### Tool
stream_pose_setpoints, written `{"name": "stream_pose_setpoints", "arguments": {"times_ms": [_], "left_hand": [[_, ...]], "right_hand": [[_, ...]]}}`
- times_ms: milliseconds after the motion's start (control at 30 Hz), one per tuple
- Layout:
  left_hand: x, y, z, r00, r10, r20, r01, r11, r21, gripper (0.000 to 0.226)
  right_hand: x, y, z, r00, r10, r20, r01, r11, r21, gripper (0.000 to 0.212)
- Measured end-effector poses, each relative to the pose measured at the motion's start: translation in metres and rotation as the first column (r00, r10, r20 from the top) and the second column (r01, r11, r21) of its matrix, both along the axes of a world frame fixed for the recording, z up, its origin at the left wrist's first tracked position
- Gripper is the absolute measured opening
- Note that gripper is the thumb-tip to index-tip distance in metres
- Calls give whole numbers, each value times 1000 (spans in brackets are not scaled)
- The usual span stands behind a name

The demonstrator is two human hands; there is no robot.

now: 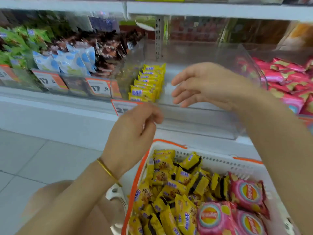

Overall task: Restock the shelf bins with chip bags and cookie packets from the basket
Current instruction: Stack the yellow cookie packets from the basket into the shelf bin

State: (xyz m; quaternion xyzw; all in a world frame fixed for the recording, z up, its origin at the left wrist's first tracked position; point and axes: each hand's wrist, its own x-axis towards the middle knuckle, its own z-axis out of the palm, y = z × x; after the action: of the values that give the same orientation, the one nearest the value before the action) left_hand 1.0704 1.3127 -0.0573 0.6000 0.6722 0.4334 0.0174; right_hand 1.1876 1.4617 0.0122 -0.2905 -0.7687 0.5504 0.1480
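Observation:
A white basket with an orange rim [218, 162] sits low at the right, filled with several yellow cookie packets [171, 189] and pink chip bags [246, 194]. In the clear shelf bin [203, 116] a row of yellow cookie packets [148, 83] stands upright along the left side. My right hand [201, 84] hovers over the bin's bare part, fingers relaxed and spread, holding nothing. My left hand [133, 131], with a gold bangle on the wrist, hangs in front of the bin's front edge with loosely curled fingers and nothing in it.
The neighbouring bin on the right holds pink chip bags [288, 78]. Bins to the left hold blue-and-white [67, 60], brown and green packets [18, 43]. Price tags [98, 87] line the shelf front. Another shelf [203, 10] runs overhead. Tiled floor [33, 158] lies at the left.

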Motion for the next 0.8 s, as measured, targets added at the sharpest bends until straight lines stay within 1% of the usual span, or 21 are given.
{"name": "stream_pose_setpoints", "arguments": {"times_ms": [67, 100, 133, 167, 200, 233, 267, 300, 333, 367, 400, 433, 500, 567, 600, 633, 667, 700, 767, 800], "left_hand": [[18, -2, -22, 997, -76, 31, 81, 973, -217, 27], [22, 2, -33, 993, -117, 3, 111, 936, -334, 28], [24, 7, -44, 986, -164, -28, 135, 887, -441, 26], [25, 13, -54, 978, -206, -43, 153, 837, -526, 23], [26, 19, -63, 973, -228, -44, 161, 799, -580, 21], [27, 24, -71, 972, -232, -40, 160, 776, -610, 21], [27, 28, -79, 973, -228, -40, 152, 761, -631, 21], [28, 31, -86, 973, -227, -49, 141, 745, -652, 22], [30, 33, -91, 970, -234, -60, 132, 724, -677, 22], [31, 35, -95, 966, -249, -76, 125, 701, -702, 23], [32, 36, -99, 959, -266, -96, 116, 680, -723, 23], [32, 37, -101, 954, -278, -112, 107, 665, -739, 24], [32, 39, -103, 949, -285, -135, 86, 647, -758, 25], [32, 40, -105, 943, -296, -155, 70, 628, -775, 26], [33, 40, -106, 940, -302, -158, 67, 618, -783, 26], [33, 40, -107, 939, -306, -155, 69, 610, -790, 26], [34, 41, -108, 940, -308, -148, 73, 604, -794, 26], [35, 40, -108, 940, -310, -140, 78, 599, -797, 26], [37, 39, -110, 941, -313, -131, 86, 592, -801, 25], [39, 39, -111, 940, -318, -127, 91, 589, -803, 25]], "right_hand": [[35, -14, -3, 995, 69, -67, -74, 995, -66, 24], [48, -19, -14, 995, 91, -51, -97, 989, -110, 24], [59, -22, -32, 994, 114, 4, -112, 982, -155, 23], [66, -23, -56, 987, 131, 98, -110, 974, -198, 20], [71, -23, -85, 964, 136, 228, -87, 973, -213, 19], [74, -22, -115, 919, 130, 373, -61, 980, -190, 19], [76, -19, -146, 852, 124, 508, -58, 988, -143, 21], [78, -17, -175, 770, 131, 625, -100, 991, -84, 22], [79, -19, -198, 691, 146, 708, -186, 982, -21, 24], [78, -25, -216, 629, 167, 760, -294, 955, 33, 28], [75, -32, -229, 599, 197, 776, -370, 928, 50, 33], [72, -38, -239, 597, 230, 769, -382, 924, 20, 37], [66, -47, -247, 621, 295, 727, -353, 932, -76, 47], [65, -51, -247, 614, 360, 702, -360, 920, -157, 56], [67, -51, -247, 609, 373, 700, -372, 914, -163, 58], [70, -51, -247, 618, 357, 700, -376, 917, -135, 59], [73, -51, -248, 636, 325, 700, -369, 925, -94, 57], [76, -51, -250, 664, 288, 690, -345, 937, -59, 51], [82, -51, -254, 728, 240, 642, -268, 962, -56, 29], [84, -52, -255, 750, 235, 618, -250, 966, -64, 23]]}}
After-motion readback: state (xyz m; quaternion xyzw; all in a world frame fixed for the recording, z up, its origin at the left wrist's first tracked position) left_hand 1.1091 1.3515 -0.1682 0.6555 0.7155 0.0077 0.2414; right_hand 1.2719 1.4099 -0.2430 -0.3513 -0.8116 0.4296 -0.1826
